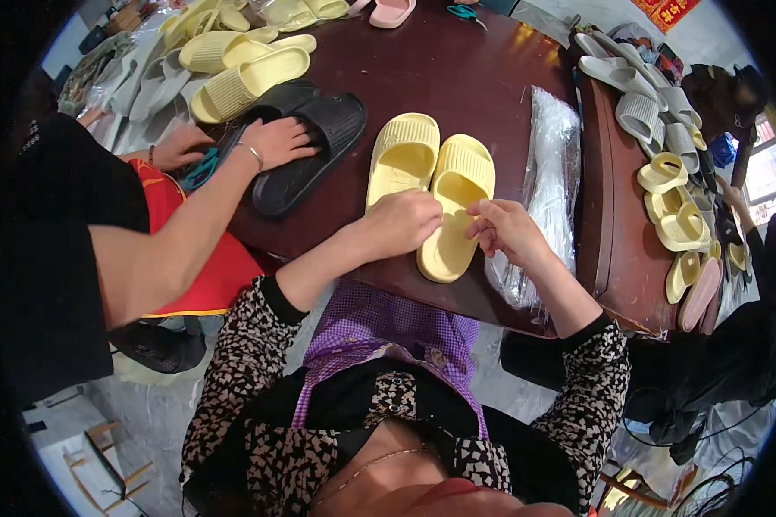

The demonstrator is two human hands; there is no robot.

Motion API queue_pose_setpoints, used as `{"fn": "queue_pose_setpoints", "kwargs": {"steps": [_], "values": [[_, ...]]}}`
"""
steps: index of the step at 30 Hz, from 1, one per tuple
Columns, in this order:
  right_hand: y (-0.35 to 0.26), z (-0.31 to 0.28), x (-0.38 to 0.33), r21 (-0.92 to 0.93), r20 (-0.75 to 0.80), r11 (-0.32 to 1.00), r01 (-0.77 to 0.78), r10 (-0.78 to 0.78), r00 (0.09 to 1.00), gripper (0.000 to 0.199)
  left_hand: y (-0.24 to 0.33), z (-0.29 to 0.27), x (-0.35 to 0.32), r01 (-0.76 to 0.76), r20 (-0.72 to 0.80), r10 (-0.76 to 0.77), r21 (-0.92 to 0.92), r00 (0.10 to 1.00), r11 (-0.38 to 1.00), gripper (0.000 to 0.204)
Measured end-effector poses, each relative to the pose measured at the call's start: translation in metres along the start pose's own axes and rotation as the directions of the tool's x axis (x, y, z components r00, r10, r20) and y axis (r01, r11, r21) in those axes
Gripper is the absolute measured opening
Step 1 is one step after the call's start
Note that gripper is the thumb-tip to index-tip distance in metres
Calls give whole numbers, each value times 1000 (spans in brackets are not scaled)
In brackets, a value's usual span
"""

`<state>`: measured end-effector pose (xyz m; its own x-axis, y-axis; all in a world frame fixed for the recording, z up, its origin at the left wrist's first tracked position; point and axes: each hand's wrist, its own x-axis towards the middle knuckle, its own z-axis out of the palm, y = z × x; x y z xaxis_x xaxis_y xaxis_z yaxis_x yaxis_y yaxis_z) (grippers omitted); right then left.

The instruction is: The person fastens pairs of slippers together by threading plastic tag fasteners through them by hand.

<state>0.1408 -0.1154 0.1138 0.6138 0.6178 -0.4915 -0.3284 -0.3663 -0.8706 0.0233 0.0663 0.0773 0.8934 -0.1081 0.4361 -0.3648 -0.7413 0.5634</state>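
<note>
— Where's the yellow slipper pair (429, 194)?
— Table (474, 77) centre. Left hand (403, 222) and right hand (506, 228) pinch at the right slipper, gripping something tiny, perhaps.
— Packaging?
— Clear bags (550, 185) at three o'clock; red sign (668, 12) at one.

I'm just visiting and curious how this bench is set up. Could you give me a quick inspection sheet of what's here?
Surface: dark brown table.
Job's things: pair of yellow slippers lying side by side; left hand rests on them, right hand pinches at the right one.
Clutter: bundle of clear plastic bags; black slippers under a co-worker's hand; slipper heaps at right and far left.
Grippers: bare hands, fingers curled.
Cables: dark cords lower right.
Surroundings: grey floor.
</note>
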Motion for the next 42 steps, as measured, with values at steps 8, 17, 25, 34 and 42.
{"fn": "queue_pose_setpoints", "kwargs": {"steps": [8,17,25,34,42], "values": [[-19,-52,28,-450,-76,891,63,-109,991,37,-15,1,13,21,-21,-19,91,1000,996,9],[-36,-55,114,-703,-221,712,-12,-202,954,38,-48,-6,20,-92,-39,103,213,994,973,8],[-25,-54,154,-824,-76,462,328,-664,744,26,-53,-6,21,-51,-13,55,192,998,980,12],[-71,15,168,-483,120,697,531,-548,828,15,-59,-2,19,-21,-23,25,136,999,990,11],[-74,43,195,-476,117,779,408,-403,908,17,-62,-1,21,-14,-61,20,103,998,995,7]]}}
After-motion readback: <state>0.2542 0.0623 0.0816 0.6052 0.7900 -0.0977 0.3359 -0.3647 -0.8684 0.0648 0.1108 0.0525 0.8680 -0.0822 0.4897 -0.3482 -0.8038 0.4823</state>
